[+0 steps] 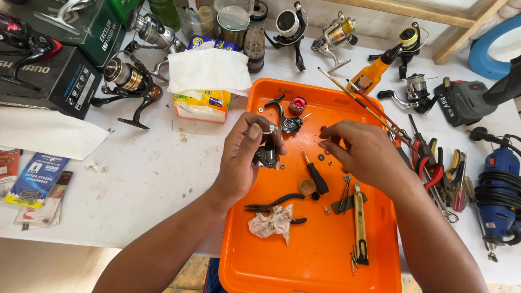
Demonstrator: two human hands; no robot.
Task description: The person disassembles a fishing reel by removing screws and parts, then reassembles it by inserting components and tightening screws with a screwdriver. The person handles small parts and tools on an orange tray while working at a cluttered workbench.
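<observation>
A small dark reel body (267,153) is grasped in the grip of the left hand (244,157), thumb on top, and it is held just above the left part of the orange tray (304,260). The right hand (361,152) is kept over the middle of the tray, its fingertips (324,144) pinched together; whether a small part is clenched between them cannot be told. Near the far edge of the tray a reel handle (285,116) is laid beside a red cap (297,104). In the middle of the tray a black-handled screwdriver (316,174) is seen, with small washers scattered around it. Toward the near left of the tray black pliers (271,206) are placed, touching a crumpled cloth (274,222). Left of the tray, on the white worktop (146,179), a tissue pack (206,81) is found.
</observation>
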